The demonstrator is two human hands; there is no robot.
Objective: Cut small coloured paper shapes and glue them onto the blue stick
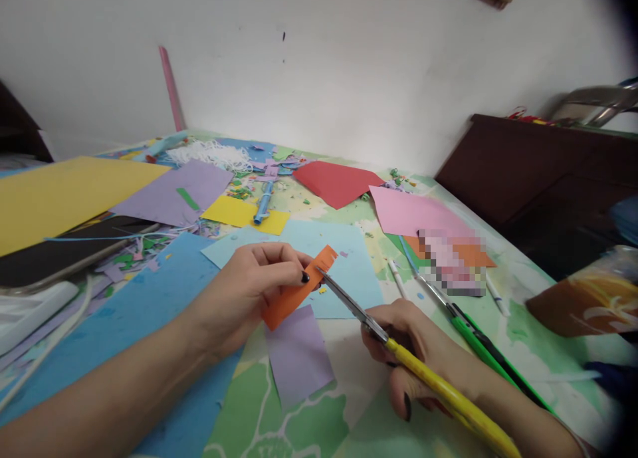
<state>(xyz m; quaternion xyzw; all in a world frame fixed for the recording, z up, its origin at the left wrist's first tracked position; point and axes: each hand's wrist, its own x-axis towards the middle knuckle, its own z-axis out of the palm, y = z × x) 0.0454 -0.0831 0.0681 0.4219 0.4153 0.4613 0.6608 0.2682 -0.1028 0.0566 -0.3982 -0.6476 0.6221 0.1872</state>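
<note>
Between the thumb and fingers of my left hand (249, 288) is a narrow strip of orange paper (286, 303), held at a slant with small cuts along its upper edge. My right hand (413, 351) grips a pair of scissors (438, 385) with long yellow handles. The scissor tips meet the edge of the orange strip near my left fingertips. Under both hands lies a light blue sheet (343, 245) with tiny paper scraps on it. A small lilac paper piece (300, 355) rests just below the strip.
A green utility knife (481, 345) lies right of my right hand. A phone (74, 248) and a white power strip (34, 315) sit at left. Coloured sheets, including a red one (336, 181), and white shredded strands (212, 155) cover the back. An orange-brown bottle (588, 295) is at right.
</note>
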